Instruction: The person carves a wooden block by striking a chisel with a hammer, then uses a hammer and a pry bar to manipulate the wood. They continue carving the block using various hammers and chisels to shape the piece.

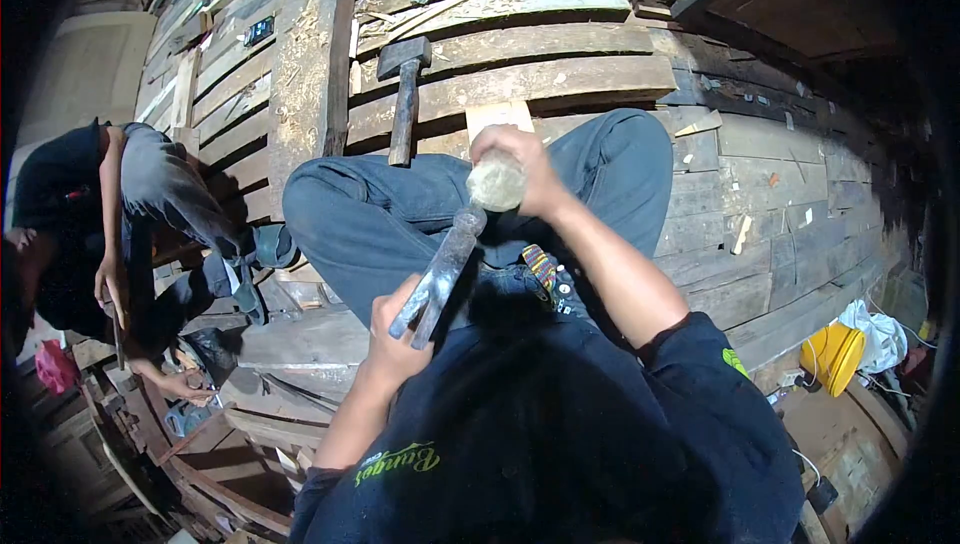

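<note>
My left hand (392,329) is closed around a claw hammer (447,264). Its claw points back toward me and its striking face is right at the edge of a round wooden piece; the handle is mostly hidden under the head. My right hand (520,162) grips that round wooden piece (496,184), whose rough, pale end faces up at me. Beyond the right hand a light wooden board (500,119) shows between my crossed legs. A wooden-handled mallet (405,94) with a blocky head rests on the planks just past my left knee.
Weathered planks (540,44) with gaps and wood shavings spread ahead, and a thick beam (312,74) runs along the left. At far left another person (110,214) sits, hands low by some tools. A yellow container (832,357) and a white bag (878,337) lie at right.
</note>
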A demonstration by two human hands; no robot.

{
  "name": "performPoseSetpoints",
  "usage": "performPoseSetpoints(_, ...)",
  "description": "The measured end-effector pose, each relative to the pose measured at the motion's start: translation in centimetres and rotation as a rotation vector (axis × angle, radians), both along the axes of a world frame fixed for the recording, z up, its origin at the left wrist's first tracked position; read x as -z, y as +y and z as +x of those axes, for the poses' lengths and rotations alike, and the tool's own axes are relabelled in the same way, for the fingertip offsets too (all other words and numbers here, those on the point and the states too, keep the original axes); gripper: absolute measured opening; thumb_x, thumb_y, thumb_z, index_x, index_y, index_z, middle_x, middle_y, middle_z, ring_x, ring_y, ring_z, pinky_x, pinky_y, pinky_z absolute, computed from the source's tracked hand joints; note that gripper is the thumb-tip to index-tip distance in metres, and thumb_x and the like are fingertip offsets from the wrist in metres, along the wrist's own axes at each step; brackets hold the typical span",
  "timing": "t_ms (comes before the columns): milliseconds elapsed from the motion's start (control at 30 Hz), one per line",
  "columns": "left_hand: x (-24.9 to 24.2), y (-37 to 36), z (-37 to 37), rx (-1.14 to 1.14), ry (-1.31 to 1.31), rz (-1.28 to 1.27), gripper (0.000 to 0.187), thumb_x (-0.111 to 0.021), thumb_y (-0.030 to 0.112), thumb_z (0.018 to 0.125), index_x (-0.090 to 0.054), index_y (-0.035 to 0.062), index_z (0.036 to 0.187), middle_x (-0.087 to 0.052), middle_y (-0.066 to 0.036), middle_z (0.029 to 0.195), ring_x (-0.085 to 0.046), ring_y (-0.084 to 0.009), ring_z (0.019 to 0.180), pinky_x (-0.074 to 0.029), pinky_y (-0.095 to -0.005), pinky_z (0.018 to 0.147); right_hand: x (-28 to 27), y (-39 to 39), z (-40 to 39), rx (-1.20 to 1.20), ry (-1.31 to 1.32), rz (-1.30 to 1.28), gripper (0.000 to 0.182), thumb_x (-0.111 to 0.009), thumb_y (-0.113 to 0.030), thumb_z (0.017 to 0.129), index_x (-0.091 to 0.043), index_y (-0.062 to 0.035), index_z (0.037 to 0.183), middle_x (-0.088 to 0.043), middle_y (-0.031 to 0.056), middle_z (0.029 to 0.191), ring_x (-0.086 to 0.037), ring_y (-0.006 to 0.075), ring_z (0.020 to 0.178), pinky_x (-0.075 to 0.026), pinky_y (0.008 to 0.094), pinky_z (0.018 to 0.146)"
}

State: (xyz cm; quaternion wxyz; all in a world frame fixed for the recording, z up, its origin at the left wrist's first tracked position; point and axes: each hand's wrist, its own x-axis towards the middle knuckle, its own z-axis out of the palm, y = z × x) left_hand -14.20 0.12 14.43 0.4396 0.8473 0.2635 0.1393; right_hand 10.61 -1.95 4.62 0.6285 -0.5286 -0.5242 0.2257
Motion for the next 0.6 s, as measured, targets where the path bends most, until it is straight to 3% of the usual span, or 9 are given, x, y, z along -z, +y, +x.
performPoseSetpoints(33, 0.1, 0.0, 0.0, -0.022, 0.011, 0.017, 0.005, -0.054, 0.000, 0.078, -0.054, -0.0017, 0.082, -0.050, -0.019, 0.063, -0.053, -0.0424, 0.059, -0.041, -0.0351, 0.052, -0.4, -0.1, 0.9, -0.049, 0.199, -0.003, 0.023, -0.073, -0.016, 0.067, -0.058, -0.0047, 0.079, -0.060, 0.0026, 0.077, -0.057, 0.0123, 0.072, -0.046, 0.0260, 0.067)
performPoseSetpoints(67, 0.1, -0.1, -0.1, -0.043, 0.025, 0.033, 0.006, -0.053, -0.001, 0.078, -0.055, -0.0019, 0.084, -0.051, -0.020, 0.064, -0.053, -0.0435, 0.061, -0.042, -0.0350, 0.053, -0.6, 0.3, 2.5, 0.058, 0.062, 0.074, 0.022, -0.073, -0.013, 0.067, -0.058, -0.0046, 0.080, -0.060, 0.0017, 0.079, -0.056, 0.0110, 0.072, -0.046, 0.0252, 0.068)
performPoseSetpoints(133, 0.5, -0.3, 0.0, -0.101, 0.082, 0.023, 0.008, -0.054, 0.005, 0.082, -0.056, -0.0016, 0.085, -0.054, -0.023, 0.067, -0.053, -0.0461, 0.065, -0.042, -0.0367, 0.054, 0.8, 0.5, 4.7, 0.105, 0.136, 0.043, 0.025, -0.074, -0.009, 0.069, -0.057, -0.0048, 0.086, -0.058, 0.0018, 0.082, -0.056, 0.0107, 0.077, -0.047, 0.0264, 0.070)
performPoseSetpoints(200, 0.5, -0.1, 1.0, -0.164, 0.270, -0.135, 0.013, -0.055, 0.011, 0.088, -0.055, -0.0016, 0.086, -0.054, -0.025, 0.068, -0.055, -0.0460, 0.066, -0.042, -0.0403, 0.055, 0.9, 0.6, 6.6, 0.053, 0.422, -0.010, 0.031, -0.071, -0.002, 0.075, -0.053, -0.0070, 0.101, -0.055, 0.0039, 0.090, -0.054, 0.0136, 0.085, -0.048, 0.0298, 0.073)
performPoseSetpoints(400, 0.1, 0.4, 4.3, -0.098, 0.341, -0.024, 0.029, -0.052, 0.027, 0.095, -0.051, -0.0002, 0.086, -0.057, -0.028, 0.068, -0.056, -0.0490, 0.070, -0.042, -0.0520, 0.062, 0.2, 1.0, 6.8, 0.093, 0.426, 0.020, 0.029, -0.067, 0.002, 0.075, -0.053, -0.0074, 0.099, -0.055, 0.0046, 0.089, -0.055, 0.0151, 0.085, -0.048, 0.0311, 0.074)
performPoseSetpoints(500, 0.6, 0.7, 4.8, -0.087, 0.385, -0.097, 0.031, -0.053, 0.031, 0.095, -0.052, 0.0001, 0.088, -0.058, -0.029, 0.071, -0.056, -0.0498, 0.075, -0.042, -0.0534, 0.065, 0.7, 0.6, 7.1, 0.310, 0.614, 0.044, 0.025, -0.061, 0.004, 0.078, -0.053, -0.0085, 0.097, -0.056, 0.0033, 0.089, -0.056, 0.0127, 0.084, -0.046, 0.0287, 0.077)
performPoseSetpoints(600, 1.1, 0.7, 5.0, -0.075, 0.379, -0.171, 0.032, -0.053, 0.031, 0.095, -0.053, -0.0004, 0.089, -0.058, -0.029, 0.072, -0.057, -0.0494, 0.077, -0.043, -0.0520, 0.066, 2.8, -0.8, 9.3, 0.505, 0.997, 0.201, 0.022, -0.061, 0.003, 0.080, -0.053, -0.0080, 0.098, -0.058, 0.0048, 0.089, -0.057, 0.0161, 0.082, -0.046, 0.0311, 0.080)
